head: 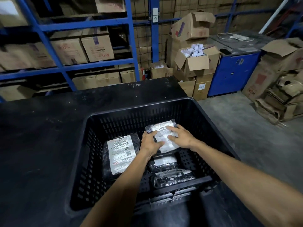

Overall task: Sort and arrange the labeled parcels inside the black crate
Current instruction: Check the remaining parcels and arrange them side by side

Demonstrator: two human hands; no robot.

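Warehouse shelving backs a black counter (41, 145) carrying the black crate (114, 115). At its far right, a labeled parcel (165, 136), long axis running away, is pressed flat under open left hand (150, 143) and right hand (180, 138); another parcel (120, 154) lies left.

You have a black crate (114, 115) of matt moulded plastic with slotted walls in the lower middle of the frame. The parcels in it, like the one at centre (165, 138), are glossy, crinkled black plastic film with smooth white paper labels. The table (41, 136) at left is matt black, scuffed and speckled. The cardboard boxes (196, 63) at upper right are dull and creased.
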